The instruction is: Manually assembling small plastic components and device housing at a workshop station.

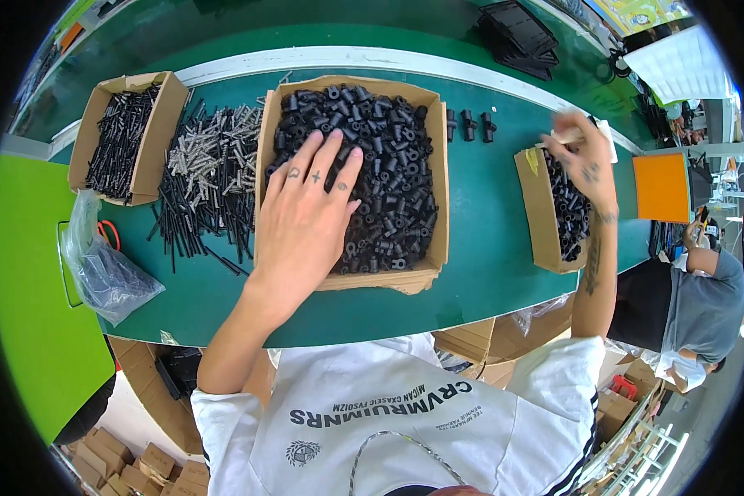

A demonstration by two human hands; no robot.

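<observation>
My left hand (310,211) lies over the left side of a large cardboard box (441,190) heaped with small black tubular plastic fittings (393,178). Its fingers are stretched out and apart on top of the fittings, with nothing seen in its grip. To the right, my right hand (589,163) is raised above a smaller cardboard box (540,219) of similar black parts (572,219). Motion smears its fingertips, so whether they hold anything is not visible. Between the boxes, three black fittings (469,126) stand in a row on the green table (488,215).
Left of the large box lie piles of thin black rods (194,219) and silvery threaded pieces (215,145). Beyond them is a box of black rods (126,140). A clear plastic bag (112,281) rests at the table's left edge. An orange bin (661,188) and a co-worker (694,306) are at right.
</observation>
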